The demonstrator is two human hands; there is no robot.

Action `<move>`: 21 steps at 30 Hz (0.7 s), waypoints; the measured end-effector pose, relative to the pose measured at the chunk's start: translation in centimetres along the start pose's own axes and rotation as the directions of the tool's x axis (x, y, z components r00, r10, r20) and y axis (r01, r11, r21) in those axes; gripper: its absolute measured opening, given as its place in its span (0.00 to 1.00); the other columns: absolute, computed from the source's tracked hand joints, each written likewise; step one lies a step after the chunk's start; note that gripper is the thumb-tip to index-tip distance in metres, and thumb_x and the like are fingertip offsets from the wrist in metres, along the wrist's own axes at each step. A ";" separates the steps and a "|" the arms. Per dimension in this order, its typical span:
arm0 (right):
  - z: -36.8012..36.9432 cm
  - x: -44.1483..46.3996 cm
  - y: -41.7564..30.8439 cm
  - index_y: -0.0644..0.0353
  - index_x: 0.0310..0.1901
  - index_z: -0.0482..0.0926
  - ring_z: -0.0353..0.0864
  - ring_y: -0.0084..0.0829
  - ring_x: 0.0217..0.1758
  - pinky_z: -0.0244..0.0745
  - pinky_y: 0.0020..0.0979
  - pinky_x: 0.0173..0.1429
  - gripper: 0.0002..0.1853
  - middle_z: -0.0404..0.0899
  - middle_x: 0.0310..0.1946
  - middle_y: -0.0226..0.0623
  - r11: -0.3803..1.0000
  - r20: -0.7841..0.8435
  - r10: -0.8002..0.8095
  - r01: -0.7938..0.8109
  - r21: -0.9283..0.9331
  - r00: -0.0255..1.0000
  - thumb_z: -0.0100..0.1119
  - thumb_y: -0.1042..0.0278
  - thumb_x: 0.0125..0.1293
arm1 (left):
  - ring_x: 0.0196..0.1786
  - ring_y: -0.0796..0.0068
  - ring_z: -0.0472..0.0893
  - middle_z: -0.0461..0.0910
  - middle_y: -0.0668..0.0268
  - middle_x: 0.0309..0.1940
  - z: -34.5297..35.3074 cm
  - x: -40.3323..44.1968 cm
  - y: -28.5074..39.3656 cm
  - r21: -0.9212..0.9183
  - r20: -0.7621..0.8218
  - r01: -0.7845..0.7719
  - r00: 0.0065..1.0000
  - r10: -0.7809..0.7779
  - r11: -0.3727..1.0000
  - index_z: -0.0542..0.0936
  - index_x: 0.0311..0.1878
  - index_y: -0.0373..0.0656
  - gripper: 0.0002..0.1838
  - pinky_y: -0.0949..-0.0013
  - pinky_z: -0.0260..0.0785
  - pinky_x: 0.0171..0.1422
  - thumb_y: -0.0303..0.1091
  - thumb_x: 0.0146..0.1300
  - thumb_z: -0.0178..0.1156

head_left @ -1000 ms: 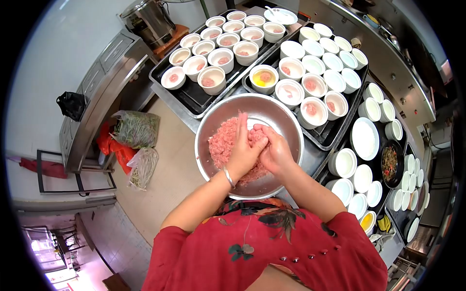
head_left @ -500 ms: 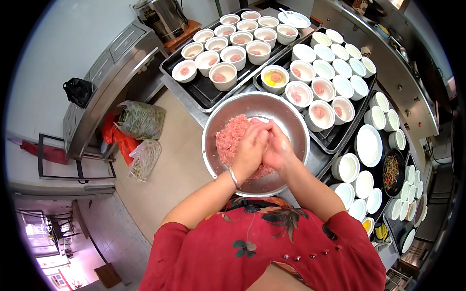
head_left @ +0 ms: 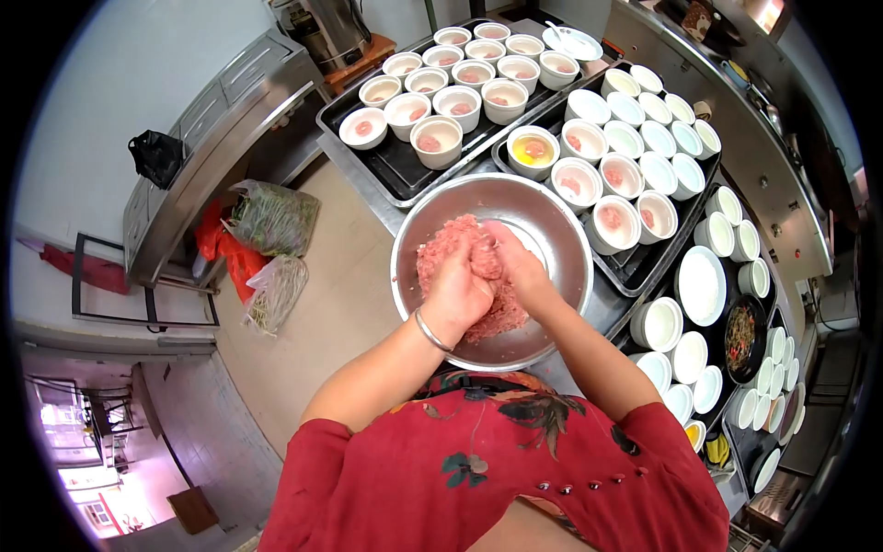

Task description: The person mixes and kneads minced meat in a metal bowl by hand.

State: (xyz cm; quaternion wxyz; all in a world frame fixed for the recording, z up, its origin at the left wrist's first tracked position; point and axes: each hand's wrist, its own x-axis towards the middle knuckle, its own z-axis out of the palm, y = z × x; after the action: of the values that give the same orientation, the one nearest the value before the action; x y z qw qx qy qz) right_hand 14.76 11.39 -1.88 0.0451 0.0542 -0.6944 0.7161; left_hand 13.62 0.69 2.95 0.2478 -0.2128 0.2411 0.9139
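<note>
Pink minced meat [head_left: 501,317] lies heaped in a wide steel bowl [head_left: 568,225] in front of me. My left hand [head_left: 458,293], with a bangle at its wrist, is curled around a clump of the mince [head_left: 486,258] over the heap. From the other side my right hand [head_left: 517,267] presses against the same clump, its fingertips partly hidden behind it. Beyond the bowl stand white ramekins [head_left: 435,143], many with a small lump of mince inside. One ramekin [head_left: 533,150] near the bowl's rim holds egg yolk and mince.
Black trays [head_left: 391,179] carry the ramekins at the back and right. A white bowl [head_left: 701,285] and a dark pan of chopped food [head_left: 741,336] stand at the right. Bags of greens [head_left: 273,219] lie on the floor to the left.
My hands were pressed together with the meat hidden; now they have parted slightly and a clump of mince shows between them. The view has shifted a little.
</note>
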 end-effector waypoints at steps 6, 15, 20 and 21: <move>0.1 -0.2 1.0 0.62 0.47 0.68 0.69 0.33 0.49 0.62 0.33 0.56 0.17 0.70 0.45 0.38 0.159 0.172 0.618 -0.336 0.928 0.767 0.40 0.59 0.64 | 0.55 0.61 0.63 0.64 0.59 0.52 -1.6 0.6 -0.7 0.657 0.747 -0.641 0.624 0.229 -0.397 0.67 0.52 0.40 0.19 0.61 0.54 0.59 0.34 0.56 0.47; 2.0 0.6 -4.3 0.65 0.39 0.71 0.70 0.34 0.37 0.64 0.32 0.44 0.11 0.71 0.32 0.40 0.779 0.185 -0.284 0.339 -0.528 0.941 0.43 0.69 0.61 | 0.42 0.67 0.72 0.74 0.61 0.36 -1.8 1.3 -1.0 -0.168 0.110 0.241 0.968 -0.224 0.956 0.73 0.35 0.43 0.29 0.62 0.63 0.50 0.62 0.57 0.37; 1.2 0.7 -5.0 0.67 0.35 0.70 0.70 0.35 0.43 0.63 0.32 0.49 0.11 0.72 0.37 0.41 0.747 0.456 -0.293 0.499 -0.439 0.840 0.40 0.67 0.61 | 0.38 0.73 0.73 0.74 0.65 0.32 -2.3 1.7 -0.3 -0.249 0.123 0.146 0.985 -0.118 0.958 0.71 0.31 0.45 0.25 0.66 0.66 0.45 0.59 0.58 0.41; 1.3 0.9 -5.2 0.67 0.35 0.71 0.70 0.35 0.45 0.62 0.32 0.51 0.13 0.72 0.39 0.41 0.869 0.436 -0.295 0.428 -0.246 0.850 0.40 0.66 0.61 | 0.37 0.73 0.73 0.73 0.65 0.32 -2.3 1.4 0.1 -0.181 0.013 0.046 0.999 -0.045 0.982 0.70 0.29 0.45 0.22 0.67 0.67 0.42 0.55 0.59 0.43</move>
State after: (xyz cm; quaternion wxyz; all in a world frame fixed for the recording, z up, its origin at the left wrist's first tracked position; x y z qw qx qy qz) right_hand 14.60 10.26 3.40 0.0526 0.3166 -0.7774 0.5409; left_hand 13.12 -0.14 0.44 0.2493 -0.2358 0.1507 0.9271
